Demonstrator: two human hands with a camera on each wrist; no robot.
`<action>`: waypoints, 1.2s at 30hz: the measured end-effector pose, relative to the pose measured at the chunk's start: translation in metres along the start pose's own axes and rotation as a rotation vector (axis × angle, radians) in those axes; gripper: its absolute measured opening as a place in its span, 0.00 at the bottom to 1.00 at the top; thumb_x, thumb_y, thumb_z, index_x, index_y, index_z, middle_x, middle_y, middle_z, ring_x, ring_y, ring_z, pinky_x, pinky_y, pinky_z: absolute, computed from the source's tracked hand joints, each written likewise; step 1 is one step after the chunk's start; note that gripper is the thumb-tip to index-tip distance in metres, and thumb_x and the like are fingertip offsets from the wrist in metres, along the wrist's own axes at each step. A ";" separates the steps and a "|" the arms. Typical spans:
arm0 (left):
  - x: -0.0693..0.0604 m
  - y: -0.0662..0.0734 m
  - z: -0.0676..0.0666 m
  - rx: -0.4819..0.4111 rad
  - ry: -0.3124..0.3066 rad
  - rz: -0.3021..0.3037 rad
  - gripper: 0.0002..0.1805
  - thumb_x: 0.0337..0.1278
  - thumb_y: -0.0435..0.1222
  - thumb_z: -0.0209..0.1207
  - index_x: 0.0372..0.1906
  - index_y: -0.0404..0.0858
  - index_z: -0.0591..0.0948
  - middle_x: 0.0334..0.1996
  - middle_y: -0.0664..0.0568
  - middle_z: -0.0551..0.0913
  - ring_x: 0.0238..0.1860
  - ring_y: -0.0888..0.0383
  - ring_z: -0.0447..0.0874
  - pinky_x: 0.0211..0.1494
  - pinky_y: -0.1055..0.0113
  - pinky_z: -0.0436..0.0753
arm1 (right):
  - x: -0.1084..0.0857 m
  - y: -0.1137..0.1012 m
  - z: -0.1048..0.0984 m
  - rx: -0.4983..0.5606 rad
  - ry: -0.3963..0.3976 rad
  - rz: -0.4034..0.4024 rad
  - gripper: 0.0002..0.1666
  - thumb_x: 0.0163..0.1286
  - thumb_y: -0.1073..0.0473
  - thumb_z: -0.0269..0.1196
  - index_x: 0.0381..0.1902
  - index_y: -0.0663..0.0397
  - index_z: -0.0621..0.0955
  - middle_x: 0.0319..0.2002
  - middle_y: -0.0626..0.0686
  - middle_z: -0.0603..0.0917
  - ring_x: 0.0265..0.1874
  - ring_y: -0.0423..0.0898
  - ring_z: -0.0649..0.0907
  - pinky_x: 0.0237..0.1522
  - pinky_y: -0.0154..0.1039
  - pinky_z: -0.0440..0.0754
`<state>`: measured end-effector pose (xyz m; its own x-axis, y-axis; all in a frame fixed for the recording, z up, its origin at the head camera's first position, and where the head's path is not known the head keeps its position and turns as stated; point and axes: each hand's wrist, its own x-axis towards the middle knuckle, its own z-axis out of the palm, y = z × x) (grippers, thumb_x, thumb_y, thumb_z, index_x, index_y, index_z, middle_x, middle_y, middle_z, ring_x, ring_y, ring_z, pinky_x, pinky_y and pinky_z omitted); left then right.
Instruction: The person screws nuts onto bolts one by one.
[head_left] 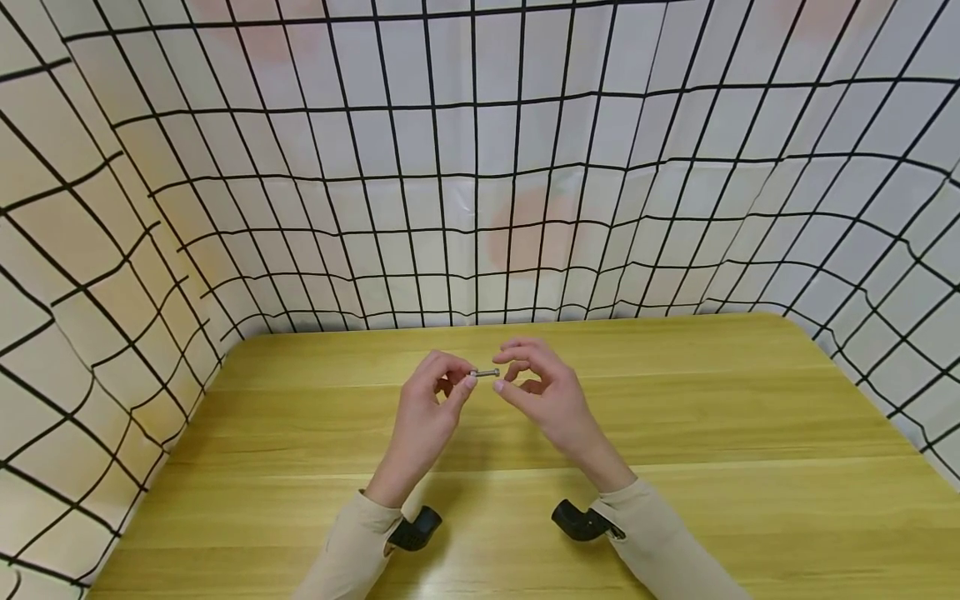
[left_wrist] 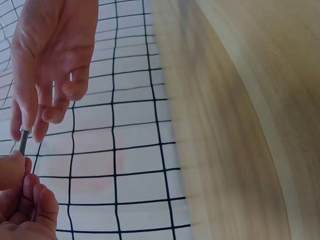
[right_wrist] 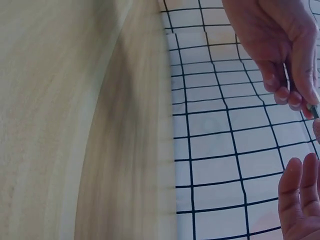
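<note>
A small metal bolt (head_left: 486, 372) is held level above the table, pinched at its left end between thumb and fingertips of the left hand (head_left: 427, 412). Close to the bolt's right end are the thumb and fingers of the right hand (head_left: 551, 398), spread apart; whether they touch it is not clear. In the left wrist view the bolt (left_wrist: 23, 142) rises from the left hand (left_wrist: 25, 200) towards the right hand (left_wrist: 52, 65). The right wrist view shows the left hand (right_wrist: 285, 50) gripping the bolt, and the right hand (right_wrist: 302, 200) with its fingers extended.
Beneath the hands lies a wooden table (head_left: 480, 533). White cloth with a black grid (head_left: 450, 192) stands behind it and at both sides. A black device sits at each wrist, the left one (head_left: 416, 529) and the right one (head_left: 581, 521), by beige sleeves.
</note>
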<state>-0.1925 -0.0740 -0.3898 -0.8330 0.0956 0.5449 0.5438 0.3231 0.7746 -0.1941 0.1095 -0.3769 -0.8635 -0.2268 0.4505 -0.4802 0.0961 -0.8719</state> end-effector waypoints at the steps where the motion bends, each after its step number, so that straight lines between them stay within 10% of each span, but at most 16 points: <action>1: 0.000 0.000 0.000 -0.004 -0.004 0.000 0.04 0.62 0.29 0.63 0.38 0.39 0.81 0.32 0.57 0.75 0.35 0.59 0.73 0.37 0.65 0.74 | 0.000 -0.004 0.001 -0.017 0.003 -0.003 0.13 0.64 0.74 0.65 0.47 0.63 0.81 0.55 0.57 0.74 0.40 0.53 0.77 0.35 0.38 0.80; 21: -0.001 0.001 0.003 -0.042 -0.036 -0.010 0.03 0.62 0.28 0.62 0.37 0.39 0.81 0.33 0.56 0.76 0.35 0.59 0.73 0.38 0.65 0.73 | 0.000 0.023 -0.001 -0.009 0.014 0.059 0.08 0.72 0.57 0.63 0.37 0.55 0.86 0.44 0.51 0.82 0.38 0.50 0.77 0.34 0.46 0.80; 30: -0.001 0.001 0.002 -0.037 -0.018 -0.002 0.04 0.62 0.28 0.62 0.38 0.39 0.81 0.33 0.56 0.76 0.35 0.59 0.74 0.37 0.66 0.74 | 0.001 0.024 -0.003 -0.007 -0.035 0.053 0.18 0.73 0.60 0.61 0.59 0.51 0.79 0.62 0.49 0.74 0.46 0.52 0.77 0.37 0.45 0.82; 36: 0.000 0.000 0.001 -0.028 -0.011 -0.007 0.04 0.62 0.28 0.63 0.38 0.40 0.81 0.33 0.56 0.76 0.36 0.60 0.74 0.37 0.65 0.74 | 0.001 0.023 -0.004 -0.048 -0.012 0.013 0.16 0.67 0.65 0.66 0.52 0.52 0.80 0.62 0.49 0.71 0.46 0.51 0.77 0.42 0.45 0.80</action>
<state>-0.1921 -0.0727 -0.3900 -0.8377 0.1039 0.5361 0.5405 0.2974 0.7870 -0.2069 0.1157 -0.3956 -0.8677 -0.2371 0.4368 -0.4763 0.1455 -0.8672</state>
